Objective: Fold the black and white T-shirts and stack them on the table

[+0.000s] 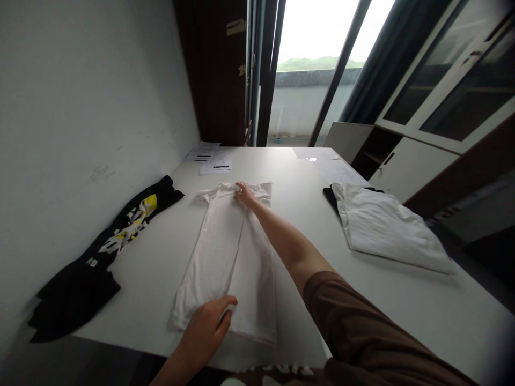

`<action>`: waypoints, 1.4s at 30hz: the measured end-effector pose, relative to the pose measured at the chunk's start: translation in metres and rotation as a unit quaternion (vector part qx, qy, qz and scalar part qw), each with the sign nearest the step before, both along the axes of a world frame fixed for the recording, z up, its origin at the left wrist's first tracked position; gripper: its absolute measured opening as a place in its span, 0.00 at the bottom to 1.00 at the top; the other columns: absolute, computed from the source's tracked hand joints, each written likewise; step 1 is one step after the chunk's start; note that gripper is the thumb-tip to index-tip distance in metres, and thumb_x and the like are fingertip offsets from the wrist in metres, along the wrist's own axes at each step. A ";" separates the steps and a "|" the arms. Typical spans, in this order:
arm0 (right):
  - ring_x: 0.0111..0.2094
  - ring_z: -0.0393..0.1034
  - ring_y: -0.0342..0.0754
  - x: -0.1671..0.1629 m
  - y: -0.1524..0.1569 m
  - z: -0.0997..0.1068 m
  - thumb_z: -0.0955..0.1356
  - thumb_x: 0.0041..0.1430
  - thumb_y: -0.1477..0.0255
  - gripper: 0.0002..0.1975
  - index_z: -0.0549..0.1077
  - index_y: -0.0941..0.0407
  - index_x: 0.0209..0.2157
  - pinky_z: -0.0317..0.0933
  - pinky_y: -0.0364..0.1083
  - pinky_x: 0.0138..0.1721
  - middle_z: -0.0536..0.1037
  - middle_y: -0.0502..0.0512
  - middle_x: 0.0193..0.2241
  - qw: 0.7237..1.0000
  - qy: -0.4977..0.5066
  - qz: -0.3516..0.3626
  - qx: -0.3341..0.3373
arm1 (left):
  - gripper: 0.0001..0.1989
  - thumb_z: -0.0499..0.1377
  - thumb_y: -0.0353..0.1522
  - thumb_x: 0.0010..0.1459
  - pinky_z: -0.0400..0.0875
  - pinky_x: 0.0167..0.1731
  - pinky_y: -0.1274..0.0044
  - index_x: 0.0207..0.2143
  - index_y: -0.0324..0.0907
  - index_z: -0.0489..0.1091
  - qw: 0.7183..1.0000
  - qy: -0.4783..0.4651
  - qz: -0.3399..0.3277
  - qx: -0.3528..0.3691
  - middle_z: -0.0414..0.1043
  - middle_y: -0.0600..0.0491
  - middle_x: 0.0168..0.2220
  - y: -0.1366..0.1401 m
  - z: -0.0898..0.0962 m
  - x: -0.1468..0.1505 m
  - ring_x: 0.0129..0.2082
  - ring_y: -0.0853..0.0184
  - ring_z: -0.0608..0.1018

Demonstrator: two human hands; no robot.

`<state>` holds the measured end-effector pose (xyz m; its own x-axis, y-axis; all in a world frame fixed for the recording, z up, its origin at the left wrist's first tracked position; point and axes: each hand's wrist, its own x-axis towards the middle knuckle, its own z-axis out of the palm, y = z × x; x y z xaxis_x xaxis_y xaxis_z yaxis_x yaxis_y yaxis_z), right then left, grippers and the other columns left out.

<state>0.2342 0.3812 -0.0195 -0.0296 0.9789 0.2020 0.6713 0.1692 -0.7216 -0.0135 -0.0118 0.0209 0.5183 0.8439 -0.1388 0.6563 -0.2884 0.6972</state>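
A white T-shirt (217, 241) lies lengthwise on the white table in front of me, with one side folded over so that an edge runs down its middle. At the shirt's far end, near the collar, my right hand (244, 194) is closed with its fingertips pinching the cloth. My left hand (209, 324) is at the near end by the hem, thumb and forefinger closed on the fabric. Its other fingers are curled and partly hidden.
Against the left wall lies a black garment (108, 241) with a yellow and white print. Folded white cloth (390, 228) rests over black fabric on the right. Printed papers (217, 162) lie at the table's far left, and more sheets (338, 169) at the far right.
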 end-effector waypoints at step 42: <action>0.73 0.40 0.58 0.093 -0.041 -0.019 0.56 0.72 0.60 0.28 0.65 0.58 0.66 0.34 0.60 0.71 0.56 0.63 0.71 0.962 -0.247 -0.107 0.038 | 0.25 0.55 0.40 0.70 0.47 0.69 0.51 0.68 0.55 0.61 0.909 0.043 -0.365 0.195 0.57 0.50 0.71 0.024 0.010 0.057 0.71 0.50 0.58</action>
<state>0.3269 0.3404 -0.0389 0.0605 0.9565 0.2854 0.9544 0.0283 -0.2972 0.0437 0.0125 0.0305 0.9617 0.2723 0.0302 0.2376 -0.8838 0.4029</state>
